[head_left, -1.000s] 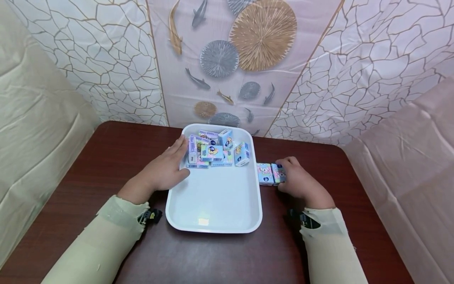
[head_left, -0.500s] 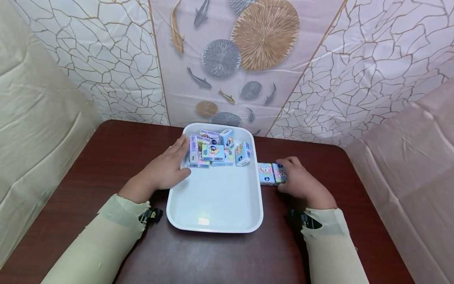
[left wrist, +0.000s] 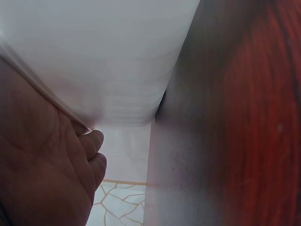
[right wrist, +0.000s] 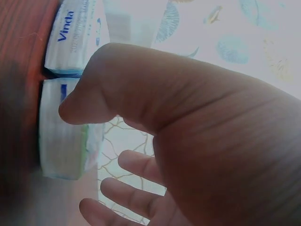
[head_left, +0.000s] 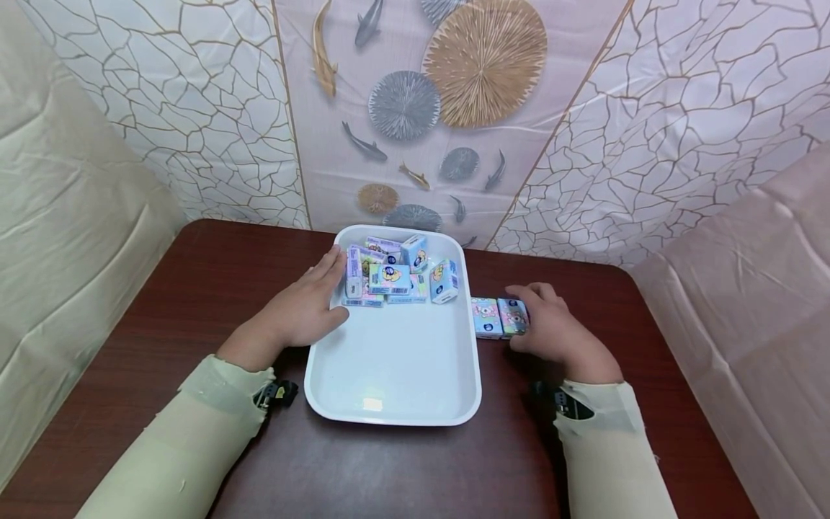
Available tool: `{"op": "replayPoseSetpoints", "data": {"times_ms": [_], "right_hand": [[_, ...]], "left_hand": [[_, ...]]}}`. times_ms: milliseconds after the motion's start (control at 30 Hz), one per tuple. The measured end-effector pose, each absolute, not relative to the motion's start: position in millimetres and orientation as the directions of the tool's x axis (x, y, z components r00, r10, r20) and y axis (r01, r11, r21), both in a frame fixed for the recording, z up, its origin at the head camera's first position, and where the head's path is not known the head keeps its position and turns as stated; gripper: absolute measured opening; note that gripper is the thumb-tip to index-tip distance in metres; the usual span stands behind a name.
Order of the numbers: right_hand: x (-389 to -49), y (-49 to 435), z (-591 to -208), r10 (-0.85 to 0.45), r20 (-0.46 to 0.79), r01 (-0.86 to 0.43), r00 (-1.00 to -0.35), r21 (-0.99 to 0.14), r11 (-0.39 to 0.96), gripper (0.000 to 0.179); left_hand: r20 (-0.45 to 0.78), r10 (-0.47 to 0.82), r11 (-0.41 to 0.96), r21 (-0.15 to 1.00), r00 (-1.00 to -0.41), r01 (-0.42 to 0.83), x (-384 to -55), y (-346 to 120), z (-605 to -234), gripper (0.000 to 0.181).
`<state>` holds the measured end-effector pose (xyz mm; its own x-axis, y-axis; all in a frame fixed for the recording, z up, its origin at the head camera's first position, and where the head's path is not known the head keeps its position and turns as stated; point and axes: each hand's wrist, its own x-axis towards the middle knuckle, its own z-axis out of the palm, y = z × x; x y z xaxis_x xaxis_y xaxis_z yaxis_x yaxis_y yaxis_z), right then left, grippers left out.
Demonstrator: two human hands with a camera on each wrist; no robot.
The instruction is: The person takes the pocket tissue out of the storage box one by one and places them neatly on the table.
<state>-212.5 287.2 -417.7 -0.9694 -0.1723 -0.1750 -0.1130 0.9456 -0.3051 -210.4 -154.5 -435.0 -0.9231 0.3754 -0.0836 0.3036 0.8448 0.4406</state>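
My left hand (head_left: 301, 308) rests against the left rim of a white tray (head_left: 395, 367), fingers extended along it and thumb reaching over the edge. In the left wrist view, the palm side of the left hand (left wrist: 44, 146) lies by the tray's outer wall (left wrist: 108, 61). Beside the tray's right wall, two small tissue packs lie side by side: an inner pack (head_left: 486, 317) and an outer pack (head_left: 512, 317). Around the outer one's right end is my right hand (head_left: 554, 328), thumb near, index finger far. The right wrist view shows the thumb (right wrist: 89, 101) over that pack, other fingers loosely spread.
Several blue and purple tissue packs (head_left: 389, 277) lie jumbled at the tray's far end. Under everything is a dark red-brown wooden table (head_left: 259, 461). A patterned cloth wall (head_left: 402, 173) rises behind it, with plain cloth sides at left and right.
My right hand has shifted slightly right, uncovering more of the outer tissue pack, which stays in place. My left hand and the tray hold still apart from a slight camera shift.
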Motion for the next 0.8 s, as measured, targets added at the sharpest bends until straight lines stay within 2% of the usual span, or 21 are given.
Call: {"op": "replayPoseSetpoints", "data": {"times_ms": [267,533,800], "right_hand": [[-207.1,287.8,-407.4,-0.18,-0.113,-0.14,-0.977,-0.295,0.945,0.092],[-199.7,281.0,-396.0,-0.228,-0.007,-0.216,-0.974,-0.293,0.931,0.081],[-189.7,267.1,-381.2,-0.249,0.042,-0.25,-0.968,-0.289,0.924,0.073]], "left_hand": [[-0.091,0.366,0.849,0.441,-0.926,0.292,-210.6,-154.0,-435.3,0.094],[-0.091,0.361,0.849,0.443,-0.928,0.287,-211.1,-154.8,-437.5,0.094],[-0.089,0.362,0.85,0.44,-0.928,0.29,-211.8,-154.7,-438.4,0.094]]}}
